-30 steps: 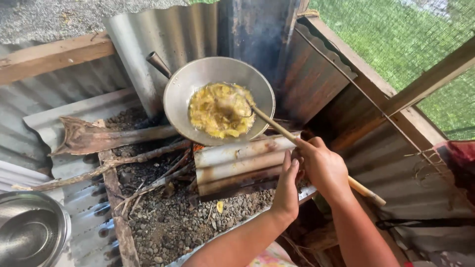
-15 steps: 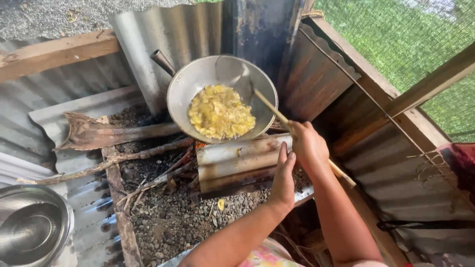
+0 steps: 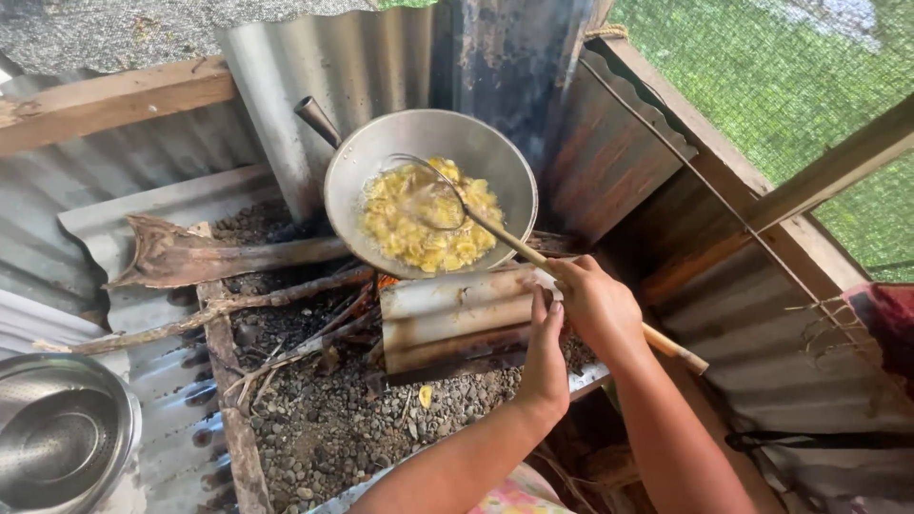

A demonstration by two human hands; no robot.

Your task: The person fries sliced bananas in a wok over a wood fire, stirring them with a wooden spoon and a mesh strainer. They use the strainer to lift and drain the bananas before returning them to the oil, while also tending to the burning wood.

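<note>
Right hand (image 3: 598,306) stirring wok (image 3: 430,190).
Fingers clamped on skimmer (image 3: 533,255) handle; left hand (image 3: 545,357) rests, fingers together, on metal sheet (image 3: 457,319) near wok.

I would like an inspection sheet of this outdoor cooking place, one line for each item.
Surface: gravel bed edged with corrugated metal sheets.
Job's things: metal wok holds yellow food pieces; wire skimmer with a wooden handle rests in it.
Clutter: firewood sticks, dry palm husk, empty steel bowl at lower left.
Hands: right hand grips the skimmer handle; left hand rests on the bent metal sheet in front of the wok.
Cables: nothing seen.
Surroundings: green mesh, wooden beams.
</note>
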